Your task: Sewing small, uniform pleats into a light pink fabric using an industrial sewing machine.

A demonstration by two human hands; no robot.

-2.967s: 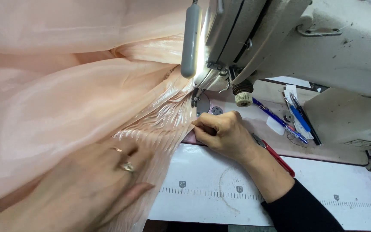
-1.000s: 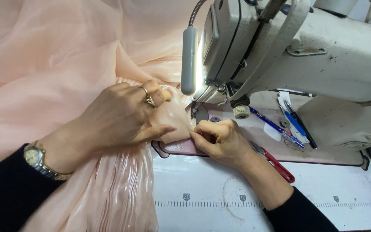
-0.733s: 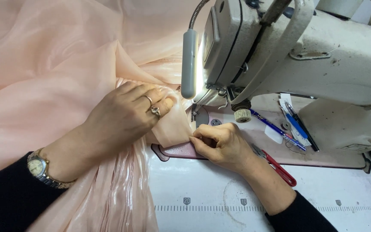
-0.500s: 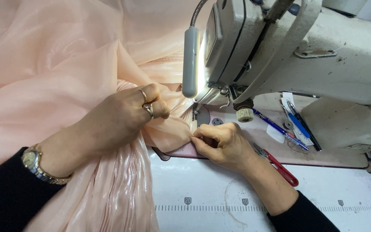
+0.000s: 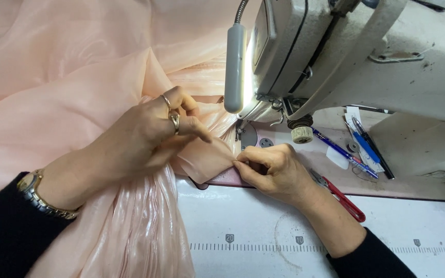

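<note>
Fabric (image 5: 78,103), a sheer peach material, covers the left half of the surface (image 5: 263,216) and bunches into glossy pleats at its near edge, apparently so that only a small flap reaches the needle area. Left hand (image 5: 150,136), bearing two rings and a metal wristwatch (image 5: 39,195), rests on the fabric with its grip closed in a pinch on a fold just left of the presser foot (image 5: 240,128), seemingly to keep the layers taut. Right hand (image 5: 274,170) lies flat on the machine bed, its grip closed thumb against forefinger on the edge of the same flap, seemingly to keep that edge aligned toward the foot. Sewing machine (image 5: 366,62), off-white, overhangs the work; its slim lamp (image 5: 234,67) is lit and points down at the needle zone. Two blue pens (image 5: 359,146) and a red-handled snipper (image 5: 343,198) lie on the bed right of the right hand, within easy reach. Printed ruler markings (image 5: 263,247) with small grey number tags run along the white surface near the front edge
</note>
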